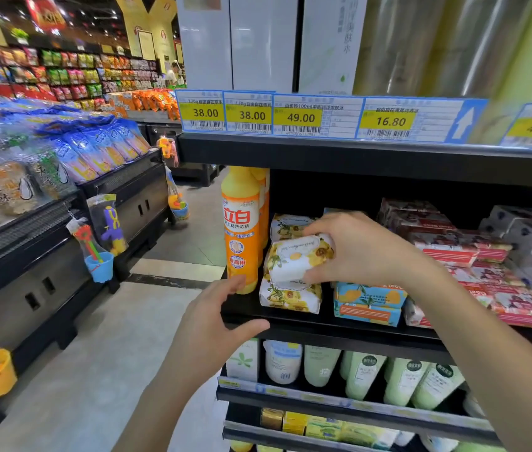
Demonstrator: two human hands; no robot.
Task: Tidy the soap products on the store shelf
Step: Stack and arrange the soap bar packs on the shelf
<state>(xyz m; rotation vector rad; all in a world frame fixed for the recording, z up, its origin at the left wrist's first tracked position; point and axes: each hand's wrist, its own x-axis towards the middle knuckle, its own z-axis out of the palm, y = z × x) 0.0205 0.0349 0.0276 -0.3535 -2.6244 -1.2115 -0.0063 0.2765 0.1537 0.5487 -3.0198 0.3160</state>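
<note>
Head view shows the right hand [356,252] with its grip closed around a flowery soap pack [294,259]. This pack sits on top of a second flowery pack [290,296] on the black shelf [323,324], at 3 o'clock from the tall orange bottle [241,230]. The left hand [212,318] is at 7 o'clock from the soap, its grip wide and holding nothing, and blue soap boxes [369,303] lie at 3 o'clock from the lower pack, with red packs [486,265] past them.
</note>
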